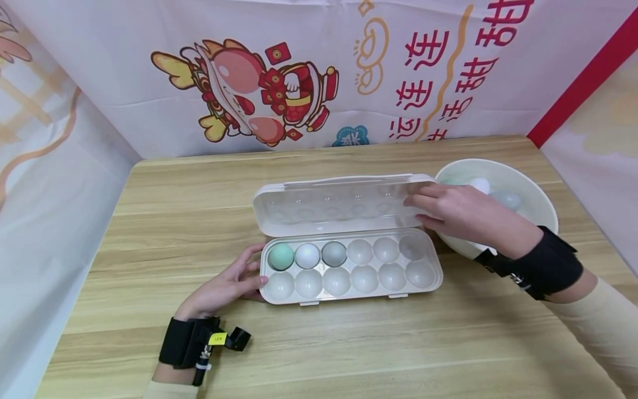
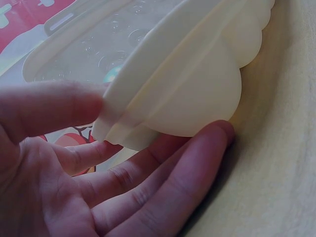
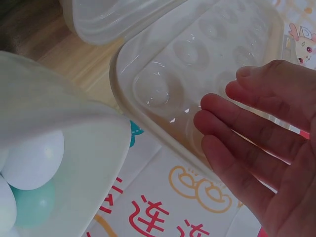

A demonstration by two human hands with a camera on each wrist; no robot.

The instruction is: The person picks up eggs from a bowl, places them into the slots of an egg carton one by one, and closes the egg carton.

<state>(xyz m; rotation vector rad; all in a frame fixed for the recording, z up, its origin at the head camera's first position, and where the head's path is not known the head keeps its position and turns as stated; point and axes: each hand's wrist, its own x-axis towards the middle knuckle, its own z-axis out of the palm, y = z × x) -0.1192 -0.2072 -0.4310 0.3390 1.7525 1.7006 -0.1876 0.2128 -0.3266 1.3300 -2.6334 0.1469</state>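
Knocking the lid with your loose, empty right hand could jolt the green egg if your left hand, pinching the egg tray, slips.

Wood-grain bench carries egg box, lid raised, near centre; white bowl just beside, between two and three o'clock.

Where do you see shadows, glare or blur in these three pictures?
Head view: bright overall, with a soft shadow on the table by the right sleeve; left wrist view: dimmer, with a dark shadow on the table along the left hand; right wrist view: small glints on the lid, while the bowl's rim looks blurred.
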